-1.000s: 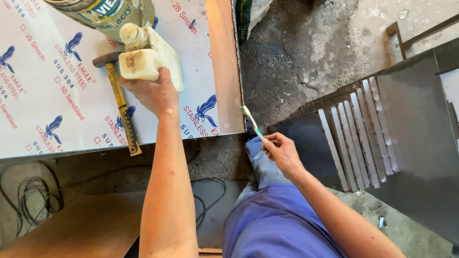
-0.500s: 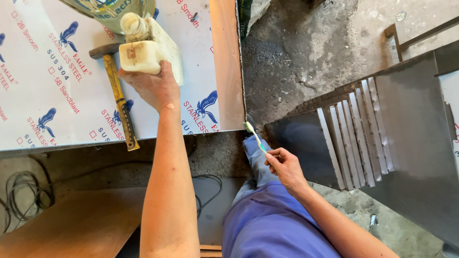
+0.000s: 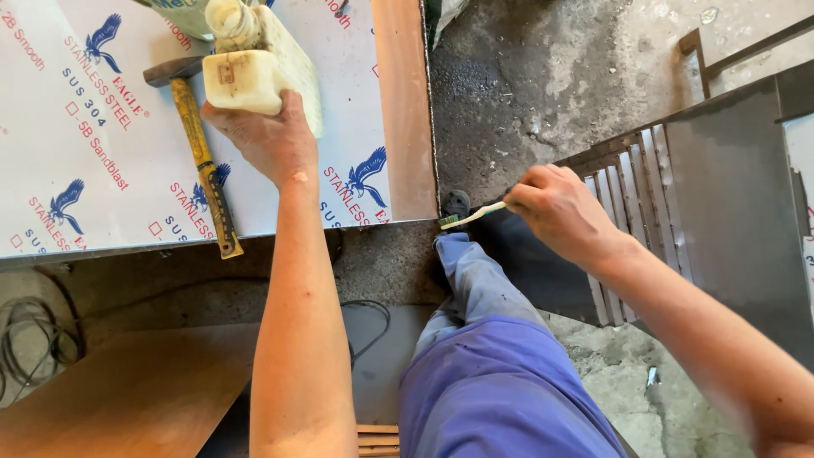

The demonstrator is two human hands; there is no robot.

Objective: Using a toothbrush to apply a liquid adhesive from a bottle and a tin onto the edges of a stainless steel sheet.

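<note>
My left hand [image 3: 270,137] grips a cream plastic jug [image 3: 261,64] resting on a film-covered steel sheet [image 3: 76,153]. A hammer with a yellow handle [image 3: 202,153] lies on the sheet just left of that hand. My right hand [image 3: 561,212] holds a small toothbrush [image 3: 471,215] with its bristles pointing left, near the corner of a dark folded metal piece [image 3: 678,195]. My leg in blue trousers [image 3: 492,356] stretches below the brush.
A wooden strip [image 3: 405,110] edges the sheet on the right. Rough concrete floor [image 3: 543,76] lies beyond it. A brown board [image 3: 119,399] and coiled black cable [image 3: 34,339] sit at the lower left. A metal frame [image 3: 704,59] stands at the top right.
My right hand has risen and moved toward the metal piece, with the toothbrush turned more level. The left hand keeps its hold on the jug.
</note>
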